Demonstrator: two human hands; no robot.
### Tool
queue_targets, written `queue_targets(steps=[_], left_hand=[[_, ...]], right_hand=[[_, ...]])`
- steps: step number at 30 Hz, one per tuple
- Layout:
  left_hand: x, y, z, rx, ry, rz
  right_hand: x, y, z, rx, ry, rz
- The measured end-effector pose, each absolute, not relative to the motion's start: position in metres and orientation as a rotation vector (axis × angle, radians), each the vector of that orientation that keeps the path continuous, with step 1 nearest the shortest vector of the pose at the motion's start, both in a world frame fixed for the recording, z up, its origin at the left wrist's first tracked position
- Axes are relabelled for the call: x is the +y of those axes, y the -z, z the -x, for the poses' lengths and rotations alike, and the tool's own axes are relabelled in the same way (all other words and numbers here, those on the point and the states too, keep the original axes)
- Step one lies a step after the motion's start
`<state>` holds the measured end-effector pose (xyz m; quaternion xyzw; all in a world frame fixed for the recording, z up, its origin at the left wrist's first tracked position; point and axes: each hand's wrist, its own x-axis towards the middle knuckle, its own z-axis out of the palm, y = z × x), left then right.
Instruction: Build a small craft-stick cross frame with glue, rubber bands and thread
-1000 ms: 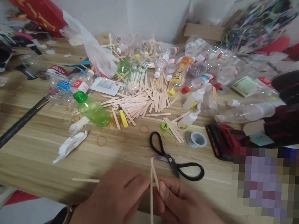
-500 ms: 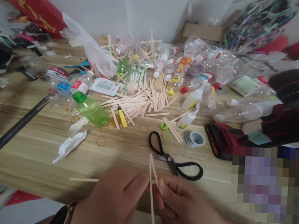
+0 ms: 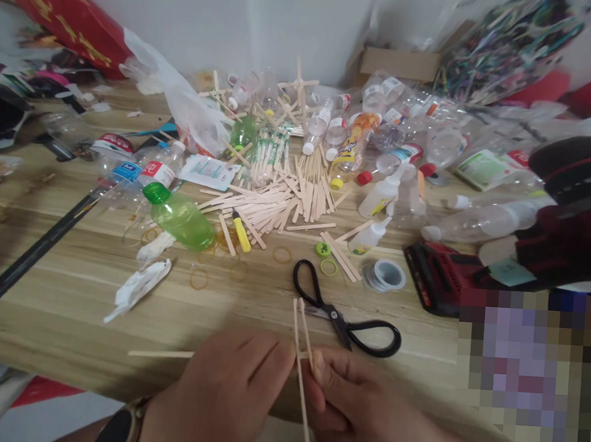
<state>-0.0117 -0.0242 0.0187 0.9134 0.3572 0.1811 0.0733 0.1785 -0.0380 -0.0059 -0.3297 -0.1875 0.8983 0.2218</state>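
Note:
My left hand [image 3: 235,384] is closed near the table's front edge, its fingers pinching at a joined piece of wooden craft sticks [image 3: 302,381]. Two sticks of that piece stand edge-on, close together at the top, with a short crosspiece between them. From the other side my right hand [image 3: 355,391] grips the piece, thumb against the right-hand stick. Another thin stick [image 3: 160,354] sticks out to the left of my left hand; its other end is hidden. Just beyond the piece lie black-handled scissors [image 3: 334,313], partly open.
A pile of craft sticks [image 3: 271,203] lies mid-table. Around it are a green bottle [image 3: 183,221], a yellow cutter [image 3: 242,232], glue bottles [image 3: 369,235] and a solder-like wire spool [image 3: 387,274]. A red-black power tool [image 3: 447,277] stands right; clear plastic bottles [image 3: 440,146] crowd the back.
The tops of the two upright sticks have moved slightly apart. The stick protruding beside my left hand reaches a little farther left. Both hands keep their grip.

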Motion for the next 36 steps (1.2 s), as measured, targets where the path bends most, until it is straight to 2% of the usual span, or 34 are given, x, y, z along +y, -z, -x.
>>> queue_targets(steps=[5,10,13,16,22,27,31,36], left_hand=[[-0.022,-0.024,0.007,1.077,-0.701,-2.779],[-0.016,-0.029,0.009,1.157,-0.539,-1.98],[-0.011,-0.023,0.012,1.314,-0.52,-1.465],[-0.006,-0.018,0.013,1.343,-0.557,-1.286],[-0.002,-0.019,0.011,1.386,-0.616,-1.371],[0.006,-0.014,0.018,1.57,-0.598,-1.787],[0.017,0.008,0.021,1.558,-0.438,-2.104],[0.015,0.018,0.016,1.644,-0.735,-2.18]], right_hand=[[-0.035,0.009,-0.177,-0.65,-2.41,0.871],[-0.029,0.009,-0.184,-0.909,-2.11,0.876],[-0.029,0.011,-0.185,-0.945,-1.855,1.043],[-0.03,0.011,-0.183,-1.09,-1.713,1.219],[-0.031,-0.004,-0.174,-1.264,-1.639,1.411],[-0.03,-0.003,-0.17,-1.258,-1.609,1.487],[-0.029,0.002,-0.168,-1.235,-1.601,1.523],[-0.027,0.003,-0.163,-1.195,-1.659,1.512]])
